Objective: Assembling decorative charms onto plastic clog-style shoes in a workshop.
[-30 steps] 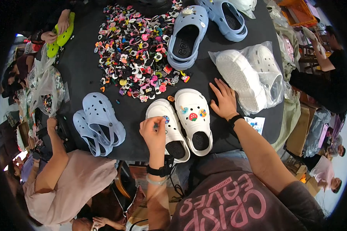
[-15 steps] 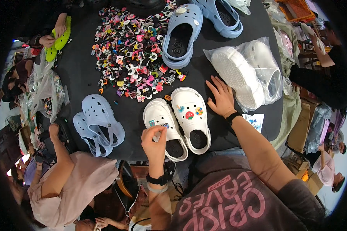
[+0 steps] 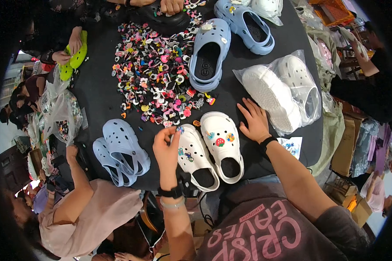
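White clogs (image 3: 224, 150) lie side by side, toes toward twelve o'clock; likely light and springy, best held by the heel rim, clear of the fitted charms (image 3: 220, 142). At their nine, the left hand (image 3: 166, 150) pinches a small blue charm (image 3: 180, 129); at two, the right hand (image 3: 256, 122) rests flat, fingers spread. Beyond: light-blue clogs (image 3: 119, 135) at nine, bagged shoes (image 3: 272, 98) crowding two, a charm heap (image 3: 157, 78) at eleven.

The left grip (image 3: 166, 147) is curled in a pinch, while the right grip (image 3: 255, 123) lies palm down, spread.
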A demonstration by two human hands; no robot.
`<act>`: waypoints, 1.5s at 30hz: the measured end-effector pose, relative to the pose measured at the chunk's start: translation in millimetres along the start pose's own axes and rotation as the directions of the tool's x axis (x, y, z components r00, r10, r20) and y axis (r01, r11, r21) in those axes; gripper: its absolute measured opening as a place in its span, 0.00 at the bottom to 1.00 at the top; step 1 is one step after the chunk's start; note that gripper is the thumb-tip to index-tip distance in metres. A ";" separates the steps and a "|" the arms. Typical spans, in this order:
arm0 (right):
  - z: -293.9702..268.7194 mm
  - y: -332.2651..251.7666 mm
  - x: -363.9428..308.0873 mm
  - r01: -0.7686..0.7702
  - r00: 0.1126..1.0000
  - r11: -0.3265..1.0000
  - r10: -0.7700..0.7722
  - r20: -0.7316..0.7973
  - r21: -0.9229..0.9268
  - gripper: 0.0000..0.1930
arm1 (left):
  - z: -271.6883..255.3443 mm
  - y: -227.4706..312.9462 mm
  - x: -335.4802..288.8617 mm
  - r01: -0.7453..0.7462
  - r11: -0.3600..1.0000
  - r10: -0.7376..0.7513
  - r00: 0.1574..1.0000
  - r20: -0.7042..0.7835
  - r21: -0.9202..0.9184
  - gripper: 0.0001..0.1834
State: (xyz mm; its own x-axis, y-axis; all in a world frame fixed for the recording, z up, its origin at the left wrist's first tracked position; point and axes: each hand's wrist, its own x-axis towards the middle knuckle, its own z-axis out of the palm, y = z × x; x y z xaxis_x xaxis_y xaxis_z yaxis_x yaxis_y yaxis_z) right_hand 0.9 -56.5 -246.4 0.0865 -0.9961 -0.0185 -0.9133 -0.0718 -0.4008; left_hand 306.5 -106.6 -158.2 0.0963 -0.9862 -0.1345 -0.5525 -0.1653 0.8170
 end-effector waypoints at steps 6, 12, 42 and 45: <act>-4.0 -7.3 4.0 -0.009 1.000 1.000 0.009 0.026 0.017 0.34 | 14.0 -25.7 72.0 -0.132 0.991 0.129 0.984 0.126 0.019 0.09; -4.2 -2.0 3.9 -0.024 0.999 1.000 0.024 0.022 0.008 0.34 | 16.3 -18.5 117.2 -0.305 0.740 0.422 0.905 -0.060 0.599 0.14; -3.1 -4.9 4.0 -0.012 1.000 1.000 0.012 0.012 -0.012 0.34 | -43.5 18.6 29.3 0.226 0.806 -0.281 0.960 -0.017 -0.547 0.18; -3.5 -4.9 3.5 -0.010 1.000 1.000 0.010 0.012 -0.004 0.34 | -22.5 -15.0 54.7 0.180 0.926 -0.183 0.983 0.022 -0.330 0.16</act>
State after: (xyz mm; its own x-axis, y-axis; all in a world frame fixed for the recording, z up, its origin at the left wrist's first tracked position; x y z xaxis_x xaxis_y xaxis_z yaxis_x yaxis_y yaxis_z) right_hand 4.3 -59.8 -241.4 0.0825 -0.9960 -0.0336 -0.9156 -0.0625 -0.3972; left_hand 338.7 -158.0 -165.2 0.1778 -0.9390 -0.2943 -0.2210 -0.3295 0.9179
